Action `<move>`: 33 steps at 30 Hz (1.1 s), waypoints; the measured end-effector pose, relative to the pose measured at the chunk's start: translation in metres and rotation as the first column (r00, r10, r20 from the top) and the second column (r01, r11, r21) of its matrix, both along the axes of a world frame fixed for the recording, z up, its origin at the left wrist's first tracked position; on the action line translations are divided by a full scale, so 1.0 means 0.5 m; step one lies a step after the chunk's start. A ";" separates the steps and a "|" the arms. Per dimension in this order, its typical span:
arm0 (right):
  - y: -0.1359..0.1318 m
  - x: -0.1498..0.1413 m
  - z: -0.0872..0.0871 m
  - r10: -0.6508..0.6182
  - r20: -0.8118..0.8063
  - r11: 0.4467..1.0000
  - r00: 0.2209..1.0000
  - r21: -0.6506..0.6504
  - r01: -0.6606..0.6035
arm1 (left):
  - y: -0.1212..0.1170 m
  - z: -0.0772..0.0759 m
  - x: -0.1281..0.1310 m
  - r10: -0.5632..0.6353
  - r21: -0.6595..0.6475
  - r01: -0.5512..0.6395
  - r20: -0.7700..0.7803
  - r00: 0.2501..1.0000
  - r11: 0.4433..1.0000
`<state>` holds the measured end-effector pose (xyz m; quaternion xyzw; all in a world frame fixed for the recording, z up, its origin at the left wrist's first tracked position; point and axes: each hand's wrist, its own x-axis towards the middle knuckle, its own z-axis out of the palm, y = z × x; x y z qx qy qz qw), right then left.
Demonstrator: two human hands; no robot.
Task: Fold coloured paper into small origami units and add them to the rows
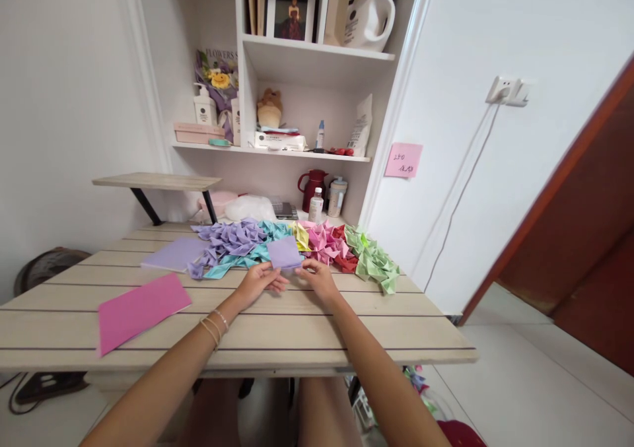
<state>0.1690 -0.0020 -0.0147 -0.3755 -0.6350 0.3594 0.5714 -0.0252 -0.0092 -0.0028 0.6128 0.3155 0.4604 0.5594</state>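
Note:
A small lilac paper square [284,253] is tilted up off the pale plank table [347,328]. My left hand [258,282] pinches its near left edge and my right hand [317,279] pinches its near right edge. Just behind it lies a row of folded paper pieces: purple [228,239], teal [270,232], yellow [300,236], pink [321,241], red [344,252] and green [374,261]. Bracelets circle my left wrist.
A pink paper stack [141,308] lies at the near left, a lilac stack [173,254] behind it. Shelves [277,151] with bottles, a red jug [312,188] and a small raised shelf [156,181] stand at the back. The table's right edge borders open floor.

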 end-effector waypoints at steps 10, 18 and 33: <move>-0.024 -0.006 0.020 0.125 0.095 0.989 0.988 0.070 -0.132 | 0.013 0.000 -0.003 0.203 0.160 -0.206 0.038 0.978 0.965; -0.012 -0.003 0.014 0.057 0.024 0.997 0.998 0.051 -0.058 | 0.009 0.004 -0.003 0.290 0.217 -0.279 -0.018 0.957 0.935; -0.016 -0.008 0.017 0.088 -0.110 0.981 0.990 -0.165 -0.105 | 0.019 -0.010 0.003 0.116 0.005 -0.116 -0.012 0.993 0.993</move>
